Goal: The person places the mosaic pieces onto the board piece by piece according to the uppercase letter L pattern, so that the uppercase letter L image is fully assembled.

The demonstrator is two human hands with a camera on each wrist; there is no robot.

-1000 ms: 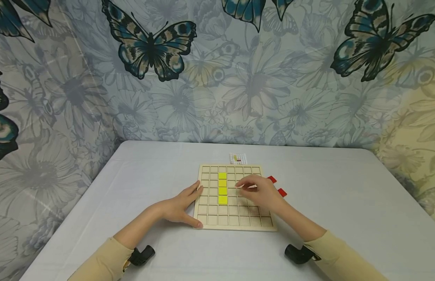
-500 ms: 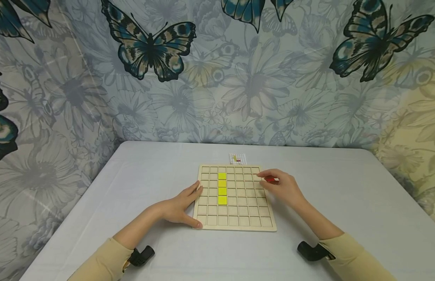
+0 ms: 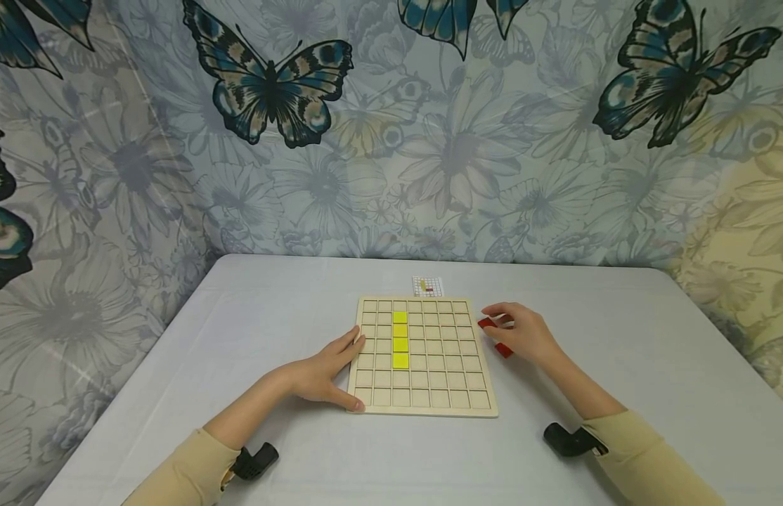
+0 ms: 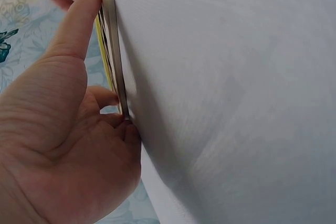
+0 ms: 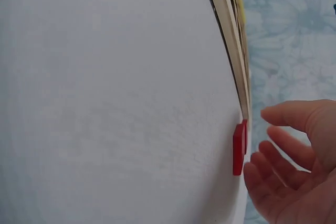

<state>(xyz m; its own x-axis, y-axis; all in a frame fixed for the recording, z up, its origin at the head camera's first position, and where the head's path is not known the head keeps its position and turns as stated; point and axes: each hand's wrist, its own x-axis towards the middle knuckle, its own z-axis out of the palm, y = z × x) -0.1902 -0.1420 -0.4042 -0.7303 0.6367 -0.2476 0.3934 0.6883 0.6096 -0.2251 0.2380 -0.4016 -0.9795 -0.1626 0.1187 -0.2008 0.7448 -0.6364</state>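
A pale wooden grid board lies on the white-covered table. One column on it bears several yellow square tiles. My left hand rests against the board's left edge, thumb at the near corner and fingers spread further up. Just right of the board lie two red tiles, the farther one and the nearer one. Over them hovers my right hand. In the right wrist view its thumb and fingers are apart, with a gap between them and the red tile.
Behind the board lies a small printed card with a grid and coloured squares. The white tablecloth spreads around the board. Butterfly-patterned fabric hangs behind the table.
My right hand has moved right, from above the board to beside it at the red tiles. Both red tiles now show shifted slightly. The left hand stays in place.
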